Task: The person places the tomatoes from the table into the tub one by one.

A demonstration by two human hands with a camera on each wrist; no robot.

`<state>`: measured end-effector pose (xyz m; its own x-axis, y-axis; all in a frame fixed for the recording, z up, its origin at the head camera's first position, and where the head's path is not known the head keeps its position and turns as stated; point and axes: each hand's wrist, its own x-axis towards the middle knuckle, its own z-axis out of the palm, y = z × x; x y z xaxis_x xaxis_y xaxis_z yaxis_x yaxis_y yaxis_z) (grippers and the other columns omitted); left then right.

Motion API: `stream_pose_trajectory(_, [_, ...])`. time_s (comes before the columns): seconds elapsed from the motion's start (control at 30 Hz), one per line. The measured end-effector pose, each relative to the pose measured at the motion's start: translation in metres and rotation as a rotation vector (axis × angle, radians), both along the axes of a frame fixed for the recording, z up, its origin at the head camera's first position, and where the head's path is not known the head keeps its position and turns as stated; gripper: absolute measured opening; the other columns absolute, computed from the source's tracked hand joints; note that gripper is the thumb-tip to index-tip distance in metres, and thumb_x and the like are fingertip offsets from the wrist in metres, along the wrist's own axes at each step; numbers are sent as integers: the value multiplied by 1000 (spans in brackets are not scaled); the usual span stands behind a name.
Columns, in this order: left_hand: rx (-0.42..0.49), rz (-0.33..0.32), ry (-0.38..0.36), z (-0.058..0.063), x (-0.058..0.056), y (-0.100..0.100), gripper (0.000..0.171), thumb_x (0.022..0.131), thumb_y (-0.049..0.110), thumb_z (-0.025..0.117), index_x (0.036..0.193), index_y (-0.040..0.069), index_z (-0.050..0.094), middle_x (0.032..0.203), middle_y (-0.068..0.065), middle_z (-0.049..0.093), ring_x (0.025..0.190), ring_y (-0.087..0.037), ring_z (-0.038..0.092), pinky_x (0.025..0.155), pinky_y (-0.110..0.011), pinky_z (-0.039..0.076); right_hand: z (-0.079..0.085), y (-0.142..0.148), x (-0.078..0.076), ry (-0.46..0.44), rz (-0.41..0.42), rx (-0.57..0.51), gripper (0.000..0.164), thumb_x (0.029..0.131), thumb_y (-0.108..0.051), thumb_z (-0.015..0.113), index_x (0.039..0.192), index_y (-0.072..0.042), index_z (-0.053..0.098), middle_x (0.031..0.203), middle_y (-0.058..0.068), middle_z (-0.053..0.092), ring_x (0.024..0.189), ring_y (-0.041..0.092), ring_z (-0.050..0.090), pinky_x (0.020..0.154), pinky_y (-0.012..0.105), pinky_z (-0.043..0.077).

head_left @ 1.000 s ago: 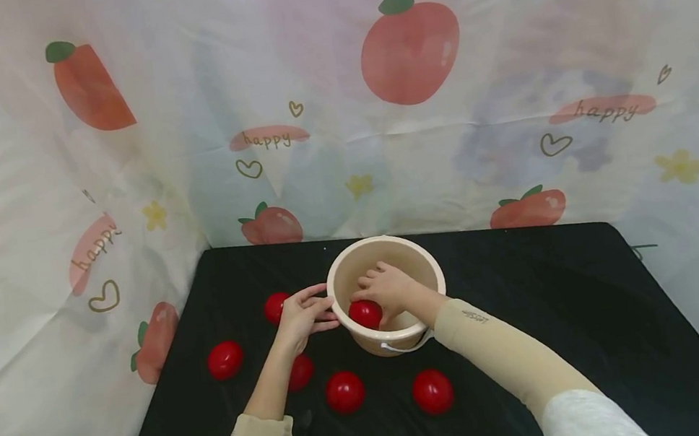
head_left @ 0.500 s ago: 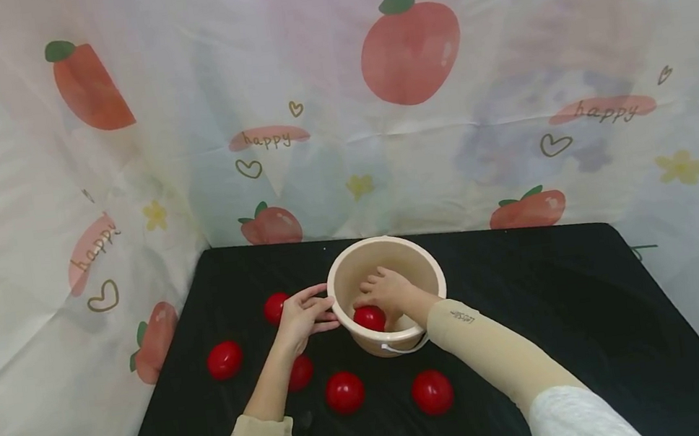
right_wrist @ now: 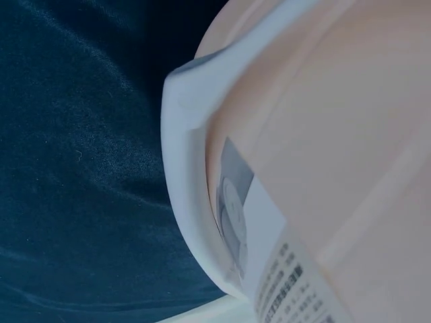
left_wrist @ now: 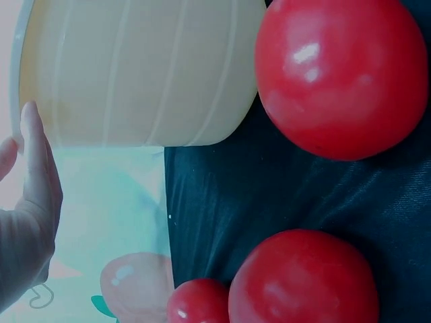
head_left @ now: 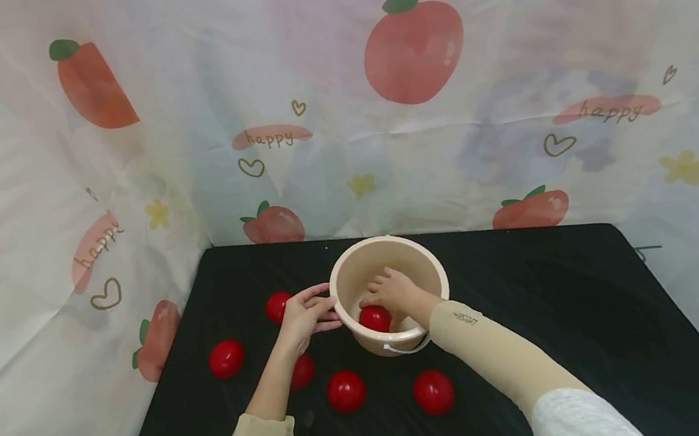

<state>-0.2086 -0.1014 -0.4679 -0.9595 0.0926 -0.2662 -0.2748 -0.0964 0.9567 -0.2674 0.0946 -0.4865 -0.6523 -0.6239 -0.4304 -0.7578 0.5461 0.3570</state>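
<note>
In the head view a cream bucket (head_left: 344, 277) stands upright with its mouth tilted towards me. My right hand (head_left: 393, 295) reaches inside it and holds a shiny red ball (head_left: 375, 319), fingers over the top and thumb on the near right side. My left hand (head_left: 302, 320) touches the bucket's left rim, its fingers fairly straight against the wall. The left wrist view shows that hand (left_wrist: 30, 215) beside the bucket (left_wrist: 148, 74). Only the bucket's outside (right_wrist: 350, 134), white handle (right_wrist: 180, 155) and label show in the right wrist view; the right hand is hidden there.
More red balls lie on the black cloth (head_left: 528, 283): one at the far left (head_left: 226, 358), one in front of the bucket (head_left: 346, 391), one at the front right (head_left: 433, 392). Others sit partly behind the left hand and forearm. A printed curtain (head_left: 344, 175) hangs behind.
My right hand has lowered slightly and shifted right inside the bucket with the red ball. The left hand keeps its place at the rim. The other balls have not moved.
</note>
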Motion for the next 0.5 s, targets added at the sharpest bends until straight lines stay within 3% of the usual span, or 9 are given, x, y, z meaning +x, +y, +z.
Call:
stream_pose_trajectory(0.3, [-1,6,2,1,0,0,40,85,2,61,124,1,52,84,-11,65,61,-18,66,62,-40,54,2,2,0,16,3,-5,79,62,-65,69,131,-41,40,126,-4,48,115,17,40,96,40,30])
stream_pose_trajectory(0.5, [-1,2,2,1,-1,0,40,86,2,60,125,1,52,83,-10,64,61,-18,65,62,-40,55,16,6,-1,-3,-7,-170,82,64,-60,72,135,-34,40,128,-1,46,117,20,39,98,42,28])
